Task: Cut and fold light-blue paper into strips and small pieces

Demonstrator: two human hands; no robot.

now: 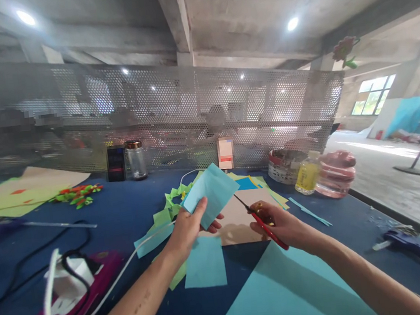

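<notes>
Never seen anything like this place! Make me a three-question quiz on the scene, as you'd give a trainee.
1. Which hand holds the red-handled scissors?
2. True or false: the yellow bottle stands beside the pink container.
3. The paper in the left hand is: a) red, b) light blue, c) black.

Key: 1. The right hand. 2. True. 3. b.

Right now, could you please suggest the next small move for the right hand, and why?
I'd probably guide the red-handled scissors slightly nearer the raised light-blue paper: the left hand holds it up, while the right hand points the blades toward its edge.
</notes>
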